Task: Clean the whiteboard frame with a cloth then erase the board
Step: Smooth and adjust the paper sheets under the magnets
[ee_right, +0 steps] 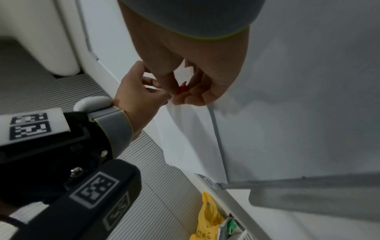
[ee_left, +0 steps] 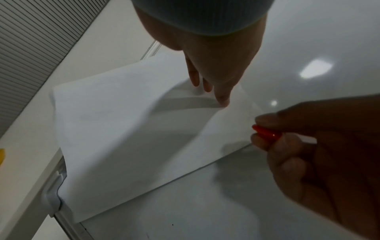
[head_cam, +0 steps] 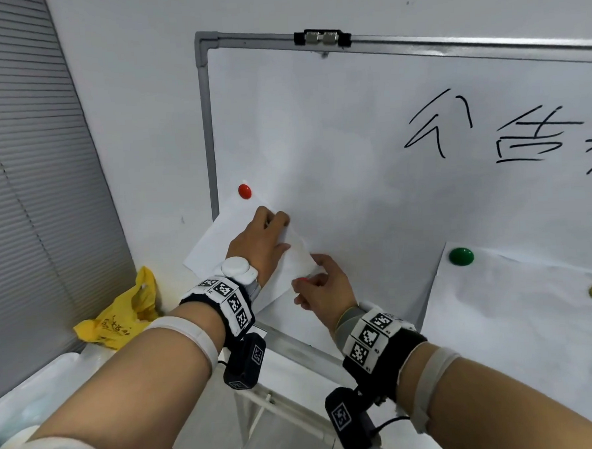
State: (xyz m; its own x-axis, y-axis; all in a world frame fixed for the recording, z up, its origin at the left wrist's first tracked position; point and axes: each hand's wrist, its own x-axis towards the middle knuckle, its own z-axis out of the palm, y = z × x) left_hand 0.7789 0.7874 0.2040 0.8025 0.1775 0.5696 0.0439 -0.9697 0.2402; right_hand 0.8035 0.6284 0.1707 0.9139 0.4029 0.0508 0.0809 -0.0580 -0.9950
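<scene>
Paper (head_cam: pixel 216 238) was thin and floppy, hanging askew over the whiteboard (head_cam: pixel 354 187) frame's lower left; we steadied it with left hand (head_cam: pixel 259 245) fingertips while our right hand (head_cam: pixel 320 285) pinched a small, slick red magnet (ee_left: pixel 267 133) by its rim

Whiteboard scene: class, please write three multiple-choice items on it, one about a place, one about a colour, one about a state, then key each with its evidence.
1. Where is the green magnet?
A. on the right-hand paper's top corner
B. on the frame
C. on the yellow bag

2. What colour is the magnet that the right hand pinches?
A. blue
B. red
C. green

3. What is the left hand doing?
A. hanging idle
B. wiping with a cloth
C. pressing the tilted sheet to the whiteboard

Key: A, it sits on that sheet's corner; B, red shows between the fingertips; C, its fingers lie on the paper.
</scene>
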